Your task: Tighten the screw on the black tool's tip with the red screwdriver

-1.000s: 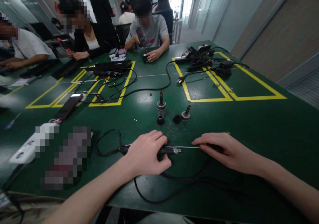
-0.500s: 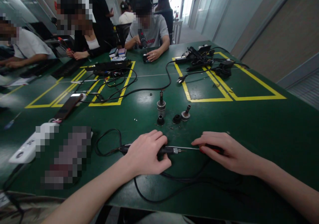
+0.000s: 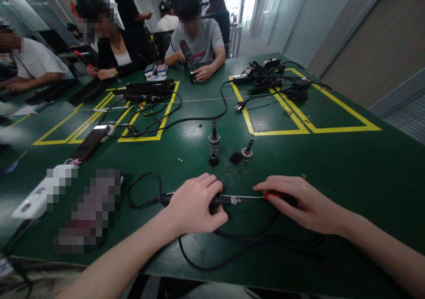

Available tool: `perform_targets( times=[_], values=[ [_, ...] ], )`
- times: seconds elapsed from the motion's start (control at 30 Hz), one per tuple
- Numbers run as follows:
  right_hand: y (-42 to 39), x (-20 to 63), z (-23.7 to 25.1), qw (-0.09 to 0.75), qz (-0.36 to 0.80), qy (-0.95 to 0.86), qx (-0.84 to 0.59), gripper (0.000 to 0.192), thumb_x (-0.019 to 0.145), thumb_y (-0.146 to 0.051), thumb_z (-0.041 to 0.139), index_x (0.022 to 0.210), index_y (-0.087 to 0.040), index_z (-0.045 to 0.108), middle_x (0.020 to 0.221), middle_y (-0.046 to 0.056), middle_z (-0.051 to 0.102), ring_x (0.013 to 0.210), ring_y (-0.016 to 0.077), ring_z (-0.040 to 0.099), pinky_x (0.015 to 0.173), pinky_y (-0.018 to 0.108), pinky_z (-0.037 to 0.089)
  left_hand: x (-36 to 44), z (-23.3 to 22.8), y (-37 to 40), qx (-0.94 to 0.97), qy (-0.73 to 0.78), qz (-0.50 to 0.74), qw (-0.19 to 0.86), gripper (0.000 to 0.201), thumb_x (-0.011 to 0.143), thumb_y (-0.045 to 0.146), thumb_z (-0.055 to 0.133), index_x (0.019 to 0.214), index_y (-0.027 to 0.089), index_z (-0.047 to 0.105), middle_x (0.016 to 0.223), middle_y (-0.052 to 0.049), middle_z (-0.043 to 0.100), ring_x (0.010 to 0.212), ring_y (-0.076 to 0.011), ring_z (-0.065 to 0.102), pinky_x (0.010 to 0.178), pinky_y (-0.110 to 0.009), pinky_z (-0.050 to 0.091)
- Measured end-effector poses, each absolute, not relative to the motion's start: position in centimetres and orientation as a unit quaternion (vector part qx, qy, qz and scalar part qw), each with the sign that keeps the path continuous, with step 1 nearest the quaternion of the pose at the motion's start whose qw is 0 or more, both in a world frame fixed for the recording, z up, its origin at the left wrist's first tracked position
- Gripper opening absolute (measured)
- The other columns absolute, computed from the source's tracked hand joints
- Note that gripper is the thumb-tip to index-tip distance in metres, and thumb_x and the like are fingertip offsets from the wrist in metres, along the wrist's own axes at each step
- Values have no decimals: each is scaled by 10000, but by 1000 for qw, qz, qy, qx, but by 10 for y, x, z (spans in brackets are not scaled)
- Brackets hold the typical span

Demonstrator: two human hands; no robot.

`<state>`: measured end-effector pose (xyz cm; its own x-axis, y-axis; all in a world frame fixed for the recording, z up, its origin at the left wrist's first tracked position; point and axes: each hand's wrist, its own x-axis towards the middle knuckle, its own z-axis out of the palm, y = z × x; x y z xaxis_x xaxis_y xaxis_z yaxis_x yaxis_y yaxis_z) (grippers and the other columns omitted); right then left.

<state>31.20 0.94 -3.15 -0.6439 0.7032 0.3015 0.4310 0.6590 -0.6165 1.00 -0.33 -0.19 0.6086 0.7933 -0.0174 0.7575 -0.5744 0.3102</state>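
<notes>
My left hand [image 3: 195, 203] is wrapped over a black corded pen-shaped tool [image 3: 227, 200] lying on the green table; its silver nose and thin tip point right. Opposite it, my right hand [image 3: 299, 203] is closed around the red handle of a screwdriver [image 3: 275, 195]. The long thin shaft runs left, just beyond the tool, and its end is hidden by my left hand. Past my hands stand a metal cylinder with a stem [image 3: 214, 141], a smaller stemmed metal part [image 3: 247, 152] and two black caps [image 3: 235, 158], with several tiny screws nearby.
A white power strip [image 3: 46, 190], a phone [image 3: 91, 143] and a blurred-out object [image 3: 94, 206] lie to the left. Black cable [image 3: 206, 269] loops near the front edge. Tangled adapters [image 3: 265, 77] sit far right. Across the table, a person holds a power drill [image 3: 186, 52].
My right hand has shifted very slightly, and more of the screwdriver's red handle shows. My left hand stays put on the tool. The person opposite has tilted the drill.
</notes>
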Motion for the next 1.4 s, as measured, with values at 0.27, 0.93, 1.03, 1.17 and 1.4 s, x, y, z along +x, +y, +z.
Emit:
perform_targets(
  times=[0.27, 0.93, 1.03, 1.17, 1.4],
  values=[
    [17, 312, -27, 285, 280, -867, -299, 198, 1040, -243, 675, 1201, -242, 789, 1028, 97, 790, 916, 231, 768, 804, 345, 652, 10, 0, -4, 885, 439, 59, 145, 117, 800, 270, 601, 864, 235, 509, 899, -37, 653, 895, -249, 639, 791, -382, 556],
    [17, 308, -22, 243, 239, -888, -309, 136, 1013, -230, 649, 918, -247, 745, 954, 91, 758, 866, 253, 708, 738, 386, 604, 12, -1, -3, 884, 439, 57, 147, 121, 805, 281, 613, 866, 237, 518, 900, -38, 669, 898, -246, 648, 805, -375, 571],
    [17, 308, -21, 241, 251, -886, -307, 98, 1011, -229, 672, 926, -244, 718, 923, 76, 765, 824, 235, 714, 704, 356, 598, 11, -1, -2, 884, 440, 57, 149, 123, 798, 276, 611, 860, 238, 512, 897, -37, 663, 896, -246, 646, 799, -375, 569],
    [16, 307, -26, 246, 266, -879, -311, 101, 1031, -245, 661, 938, -244, 699, 900, 57, 755, 789, 213, 720, 693, 329, 597, 10, -1, -2, 884, 441, 62, 146, 119, 797, 270, 610, 864, 236, 518, 896, -37, 657, 895, -246, 646, 799, -372, 563],
    [10, 310, -32, 265, 201, -887, -322, 165, 1011, -260, 620, 1133, -258, 732, 1074, 109, 768, 945, 286, 736, 787, 423, 597, 11, -1, -3, 883, 440, 64, 151, 115, 803, 276, 602, 867, 236, 515, 887, -35, 654, 889, -244, 644, 794, -369, 555]
  ],
)
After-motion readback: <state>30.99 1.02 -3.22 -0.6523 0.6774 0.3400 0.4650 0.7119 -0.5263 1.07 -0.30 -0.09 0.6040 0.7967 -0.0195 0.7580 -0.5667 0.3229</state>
